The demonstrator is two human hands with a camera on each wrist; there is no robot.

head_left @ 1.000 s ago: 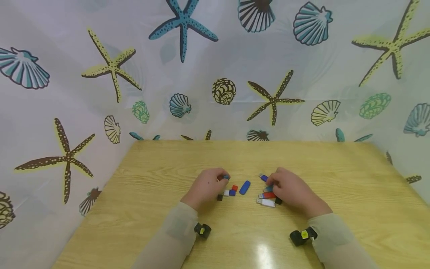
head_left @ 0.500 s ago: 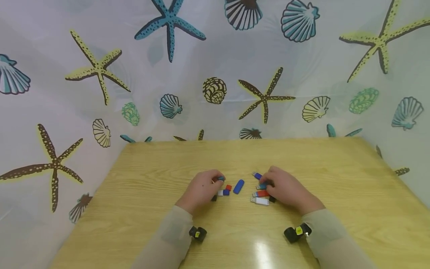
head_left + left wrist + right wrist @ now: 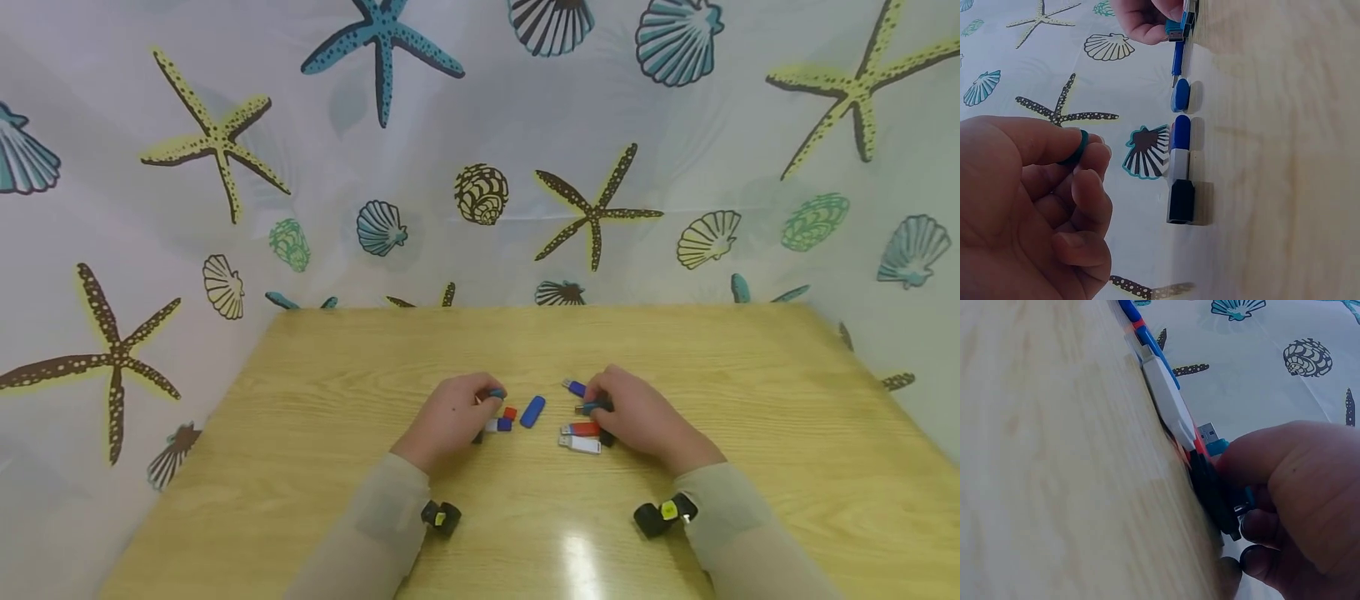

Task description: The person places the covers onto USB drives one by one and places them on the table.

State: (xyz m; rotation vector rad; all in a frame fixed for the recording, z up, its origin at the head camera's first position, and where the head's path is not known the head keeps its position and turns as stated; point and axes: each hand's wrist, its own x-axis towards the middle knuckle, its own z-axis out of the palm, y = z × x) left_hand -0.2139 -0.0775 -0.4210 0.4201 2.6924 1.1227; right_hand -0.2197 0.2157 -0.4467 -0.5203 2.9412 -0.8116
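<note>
My left hand (image 3: 452, 414) pinches a small teal cap (image 3: 1079, 149) between thumb and forefinger, above the table. Its other fingers curl loosely beneath. On the right, my right hand (image 3: 637, 410) grips a teal USB stick (image 3: 588, 409), its metal plug pointing left. The fingers cover much of the stick's body. Close below that hand lie a red USB stick (image 3: 580, 429), a white USB stick (image 3: 581, 444) and a black USB stick (image 3: 1213, 494). A dark blue USB stick (image 3: 575, 387) lies just beyond it.
Between the hands lies a rounded blue USB stick (image 3: 532, 412). Beside the left hand sit a red cap (image 3: 510, 412), a blue cap (image 3: 505, 425), a white cap (image 3: 491, 426) and a black cap (image 3: 1180, 201). A shell-patterned curtain (image 3: 420, 167) hangs behind the wooden table (image 3: 375, 350).
The right fingers have taken hold of the teal USB stick and shifted it slightly up from beside the red one. The left hand keeps its pinch on the cap. The head view has turned slightly.
</note>
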